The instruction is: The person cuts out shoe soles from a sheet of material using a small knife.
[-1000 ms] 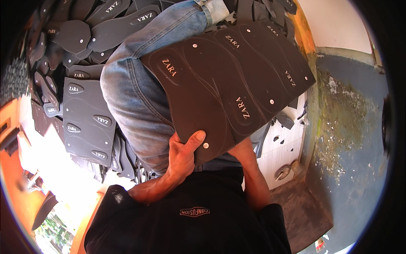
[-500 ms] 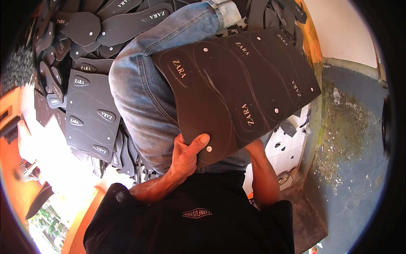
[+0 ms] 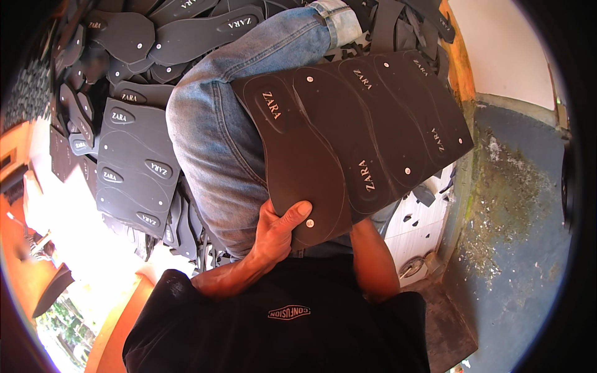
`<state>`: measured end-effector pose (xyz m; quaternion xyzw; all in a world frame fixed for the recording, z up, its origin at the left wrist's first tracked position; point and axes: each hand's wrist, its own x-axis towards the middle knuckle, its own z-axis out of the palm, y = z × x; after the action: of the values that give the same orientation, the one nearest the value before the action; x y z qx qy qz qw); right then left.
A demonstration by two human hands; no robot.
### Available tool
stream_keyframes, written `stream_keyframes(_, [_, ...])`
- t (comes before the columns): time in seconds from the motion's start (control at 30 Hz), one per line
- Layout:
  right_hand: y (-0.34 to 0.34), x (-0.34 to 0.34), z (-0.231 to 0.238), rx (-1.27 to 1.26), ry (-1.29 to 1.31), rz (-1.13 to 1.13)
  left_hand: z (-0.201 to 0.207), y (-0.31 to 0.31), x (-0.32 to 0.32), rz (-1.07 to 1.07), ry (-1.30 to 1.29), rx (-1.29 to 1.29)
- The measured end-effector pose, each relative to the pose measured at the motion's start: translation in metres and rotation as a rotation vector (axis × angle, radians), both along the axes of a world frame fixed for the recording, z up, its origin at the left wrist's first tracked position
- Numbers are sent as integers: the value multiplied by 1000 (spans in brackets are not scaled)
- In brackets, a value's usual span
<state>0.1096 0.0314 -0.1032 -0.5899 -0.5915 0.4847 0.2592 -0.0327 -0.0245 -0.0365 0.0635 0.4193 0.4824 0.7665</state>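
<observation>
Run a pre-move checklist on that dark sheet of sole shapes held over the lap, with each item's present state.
1. Left hand grips the dark sheet at its near corner, thumb on top: ok.
2. Right hand on the sheet: cannot tell, it is hidden under the sheet; only the right forearm shows.
3. Sheet in one piece, sole outlines uncut: ok.
4. Sheet supported: ok, it lies across the jeans-clad leg.
5. Stack of similar sheets at the person's left, apart from the held one: ok.
6. Loose cut soles piled beyond the knee, crowding that space: not ok.
</observation>
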Motion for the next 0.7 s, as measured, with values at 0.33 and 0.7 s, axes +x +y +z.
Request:
stream_keyframes(0.33, [16, -27, -5, -61, 3, -45, 5, 1, -2, -20, 17, -30])
stream_keyframes(0.7, [108, -67, -13, -295, 66, -72, 24, -20, -68, -228, 50, -24])
